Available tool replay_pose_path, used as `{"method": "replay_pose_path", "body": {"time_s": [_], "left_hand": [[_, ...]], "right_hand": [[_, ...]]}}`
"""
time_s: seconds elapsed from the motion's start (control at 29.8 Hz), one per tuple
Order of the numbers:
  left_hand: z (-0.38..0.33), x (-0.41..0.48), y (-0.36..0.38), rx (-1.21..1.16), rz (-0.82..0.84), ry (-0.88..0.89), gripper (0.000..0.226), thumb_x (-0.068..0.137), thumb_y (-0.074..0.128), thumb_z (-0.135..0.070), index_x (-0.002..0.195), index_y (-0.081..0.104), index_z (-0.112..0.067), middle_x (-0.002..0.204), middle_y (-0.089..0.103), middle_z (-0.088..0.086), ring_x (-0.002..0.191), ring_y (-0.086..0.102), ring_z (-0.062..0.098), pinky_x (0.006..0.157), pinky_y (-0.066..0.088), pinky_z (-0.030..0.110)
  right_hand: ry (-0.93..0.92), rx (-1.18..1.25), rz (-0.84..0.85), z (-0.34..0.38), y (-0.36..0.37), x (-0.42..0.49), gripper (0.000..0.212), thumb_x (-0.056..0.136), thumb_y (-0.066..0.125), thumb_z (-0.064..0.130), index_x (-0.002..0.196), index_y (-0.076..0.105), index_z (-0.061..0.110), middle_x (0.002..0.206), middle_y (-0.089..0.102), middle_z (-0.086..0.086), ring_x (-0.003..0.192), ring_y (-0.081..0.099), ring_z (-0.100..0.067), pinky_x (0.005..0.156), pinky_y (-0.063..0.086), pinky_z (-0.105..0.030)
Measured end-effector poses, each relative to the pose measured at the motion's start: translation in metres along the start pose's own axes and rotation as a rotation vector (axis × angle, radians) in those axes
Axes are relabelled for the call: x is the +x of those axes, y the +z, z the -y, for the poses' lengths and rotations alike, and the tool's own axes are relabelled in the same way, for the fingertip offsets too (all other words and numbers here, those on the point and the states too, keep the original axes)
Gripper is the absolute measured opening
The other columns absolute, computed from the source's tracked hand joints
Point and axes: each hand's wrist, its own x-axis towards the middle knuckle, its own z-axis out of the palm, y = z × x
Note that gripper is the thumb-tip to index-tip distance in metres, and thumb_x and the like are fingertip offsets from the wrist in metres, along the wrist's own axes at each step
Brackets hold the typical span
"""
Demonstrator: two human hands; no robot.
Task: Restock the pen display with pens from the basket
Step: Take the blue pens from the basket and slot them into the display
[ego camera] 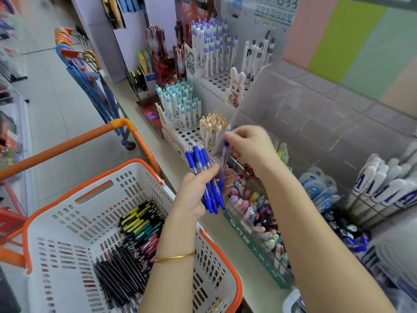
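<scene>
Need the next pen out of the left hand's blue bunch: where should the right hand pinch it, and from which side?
Pinch a blue cap end where the bunch of blue pens fans out above the left hand, coming from above. The mid-barrels are wrapped by that hand's fingers. The right hand holds one pen already.

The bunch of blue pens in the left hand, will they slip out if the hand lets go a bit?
Probably. The blue pens look smooth, thin and round, held loosely fanned in the left hand, so some could slide free. They look stiff and light. The right hand pinches just one pen.
</scene>
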Motion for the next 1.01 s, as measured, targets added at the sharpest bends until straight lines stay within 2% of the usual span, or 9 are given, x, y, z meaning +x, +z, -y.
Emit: {"method": "replay_pose_path", "body": {"time_s": [0.13,0.27,0.4,0.54,0.64,0.74,0.81,0.87,1.01], "left_hand": [[0.002,0.002,-0.001,-0.039,-0.041,-0.024,0.007,0.094,0.06,-0.009,0.091,0.062,-0.004,0.068,0.069,0.007,0.056,0.065,0.017,0.06,0.058,0.033],[0.001,0.003,0.001,-0.024,-0.032,-0.009,0.009,0.093,0.062,-0.012,0.088,0.06,-0.005,0.063,0.062,0.002,0.054,0.06,0.013,0.059,0.056,0.031],[0.001,0.001,0.001,-0.037,0.009,0.028,0.008,0.094,0.058,-0.005,0.101,0.062,-0.007,0.076,0.066,0.007,0.063,0.064,0.016,0.073,0.056,0.038],[-0.002,-0.003,0.001,0.015,0.079,0.054,0.014,0.096,0.054,-0.005,0.105,0.063,-0.01,0.08,0.072,0.005,0.069,0.069,0.015,0.072,0.058,0.035],[-0.004,-0.005,0.001,0.031,0.108,0.067,0.013,0.096,0.054,-0.005,0.104,0.063,-0.011,0.08,0.073,0.003,0.07,0.069,0.014,0.069,0.057,0.033],[-0.006,-0.006,0.003,0.02,0.143,0.078,0.015,0.096,0.053,-0.003,0.105,0.063,-0.009,0.078,0.071,0.003,0.066,0.066,0.013,0.067,0.056,0.031],[-0.008,-0.008,0.006,0.003,0.175,0.072,0.016,0.095,0.053,-0.002,0.105,0.063,-0.009,0.075,0.069,0.003,0.063,0.064,0.013,0.062,0.056,0.028],[-0.009,-0.009,0.009,-0.005,0.197,0.067,0.016,0.095,0.053,-0.003,0.103,0.064,-0.009,0.074,0.069,0.003,0.063,0.064,0.013,0.061,0.056,0.027],[-0.009,-0.012,0.01,-0.01,0.202,0.064,0.015,0.096,0.053,-0.005,0.1,0.066,-0.011,0.077,0.071,0.005,0.068,0.068,0.016,0.066,0.059,0.03]], "right_hand": [[-0.118,0.101,-0.366,0.002,-0.009,0.013,0.013,0.097,0.053,0.02,0.088,0.06,0.013,0.071,0.063,-0.001,0.06,0.061,-0.007,0.061,0.055,-0.028],[-0.166,-0.128,-0.428,-0.012,0.0,0.026,0.014,0.095,0.054,0.019,0.089,0.06,0.008,0.082,0.064,-0.007,0.076,0.064,-0.023,0.074,0.054,-0.042],[-0.061,-0.474,-0.28,-0.024,0.013,0.03,0.02,0.096,0.053,0.02,0.081,0.056,0.007,0.08,0.056,-0.006,0.074,0.052,-0.024,0.063,0.036,-0.032],[0.033,-0.684,-0.174,-0.023,0.021,0.028,0.015,0.095,0.057,0.016,0.081,0.054,0.012,0.079,0.055,-0.006,0.072,0.053,-0.025,0.059,0.037,-0.032],[0.011,-0.637,-0.213,-0.021,0.018,0.027,0.018,0.096,0.053,0.015,0.078,0.052,0.009,0.08,0.055,-0.007,0.076,0.056,-0.027,0.061,0.036,-0.031],[-0.132,-0.535,-0.306,-0.014,0.009,0.021,0.02,0.096,0.05,0.014,0.092,0.066,0.004,0.089,0.065,-0.009,0.08,0.059,-0.026,0.067,0.045,-0.033],[-0.173,-0.356,-0.192,-0.006,0.004,0.014,0.027,0.097,0.05,0.021,0.093,0.07,0.003,0.086,0.068,-0.01,0.076,0.062,-0.025,0.071,0.052,-0.036],[-0.101,-0.188,0.051,0.003,0.001,0.004,0.035,0.097,0.051,0.031,0.092,0.072,0.004,0.079,0.069,-0.009,0.069,0.063,-0.019,0.063,0.052,-0.024],[0.006,-0.103,0.255,0.007,-0.005,-0.004,0.015,0.092,0.062,0.026,0.095,0.072,0.015,0.083,0.071,-0.001,0.075,0.066,-0.01,0.064,0.05,-0.015]]}}
